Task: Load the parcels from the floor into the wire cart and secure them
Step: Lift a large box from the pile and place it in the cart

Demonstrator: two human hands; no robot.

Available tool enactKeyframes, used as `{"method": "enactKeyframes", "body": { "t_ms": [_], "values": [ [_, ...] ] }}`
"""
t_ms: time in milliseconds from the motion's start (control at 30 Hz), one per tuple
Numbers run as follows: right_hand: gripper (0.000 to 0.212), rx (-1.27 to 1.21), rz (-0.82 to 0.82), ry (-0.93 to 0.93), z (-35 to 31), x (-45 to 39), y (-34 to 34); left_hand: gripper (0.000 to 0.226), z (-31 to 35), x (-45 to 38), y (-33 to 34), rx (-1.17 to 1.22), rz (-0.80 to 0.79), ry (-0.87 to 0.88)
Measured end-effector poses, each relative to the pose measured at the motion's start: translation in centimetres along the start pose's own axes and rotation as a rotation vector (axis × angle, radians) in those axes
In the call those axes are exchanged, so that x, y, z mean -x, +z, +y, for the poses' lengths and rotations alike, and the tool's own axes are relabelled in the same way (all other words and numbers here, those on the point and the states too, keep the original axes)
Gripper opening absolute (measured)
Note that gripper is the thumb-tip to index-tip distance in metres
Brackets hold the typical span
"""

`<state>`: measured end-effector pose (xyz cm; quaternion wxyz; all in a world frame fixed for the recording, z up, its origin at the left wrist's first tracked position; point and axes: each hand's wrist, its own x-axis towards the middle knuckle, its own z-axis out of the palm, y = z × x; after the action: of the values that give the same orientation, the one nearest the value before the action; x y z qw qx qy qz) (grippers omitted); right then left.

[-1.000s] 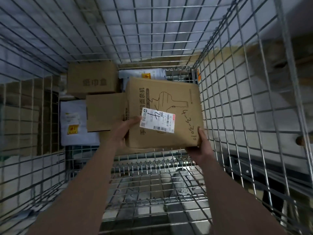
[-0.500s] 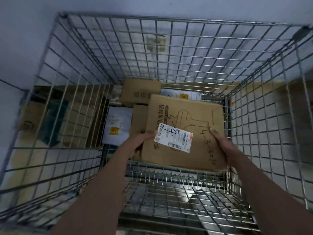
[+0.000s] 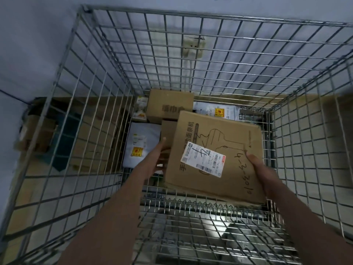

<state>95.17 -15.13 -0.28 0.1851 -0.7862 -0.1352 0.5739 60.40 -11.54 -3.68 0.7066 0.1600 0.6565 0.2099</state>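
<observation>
Both hands inside wire cart, left hand and right hand fingers gripping labelled cardboard box edges, smaller parcels beneath

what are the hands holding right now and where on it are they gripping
A flat cardboard box with a white shipping label, inside the wire cart. The left hand grips its left edge; the right hand grips its right edge.
</observation>
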Motion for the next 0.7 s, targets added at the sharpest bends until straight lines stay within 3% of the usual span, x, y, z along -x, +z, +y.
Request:
{"method": "enactKeyframes", "body": {
  "t_ms": [100,133,233,333,433,567,700],
  "values": [
    [0.069,0.013,0.024,-0.037,-0.2,-1.2,-1.1,0.042,0.3,-3.9,-1.0,-0.115,0.251,0.137],
    [0.064,0.016,0.023,-0.055,-0.2,-1.9,-1.5,0.048,0.2,-5.3,-1.5,-0.131,0.306,0.168],
    [0.056,0.002,0.029,-0.062,0.0,-3.4,-1.4,0.055,-1.5,-8.1,-2.0,-0.143,0.301,0.153],
    [0.040,-0.051,-0.008,-0.058,0.5,-4.5,-0.5,0.055,-4.1,-10.6,-1.7,-0.050,0.250,0.002],
    [0.054,-0.036,0.033,-0.057,1.1,-5.8,-0.3,0.053,-5.6,-12.3,-1.2,0.084,0.232,-0.075],
    [0.090,-0.062,0.060,-0.062,1.3,-6.6,-0.2,0.060,-6.3,-12.8,-1.2,0.170,0.213,-0.016],
    [0.068,-0.072,0.046,-0.064,0.9,-6.1,0.0,0.061,-6.4,-12.4,-2.4,0.330,0.242,0.015]
  ]
}}
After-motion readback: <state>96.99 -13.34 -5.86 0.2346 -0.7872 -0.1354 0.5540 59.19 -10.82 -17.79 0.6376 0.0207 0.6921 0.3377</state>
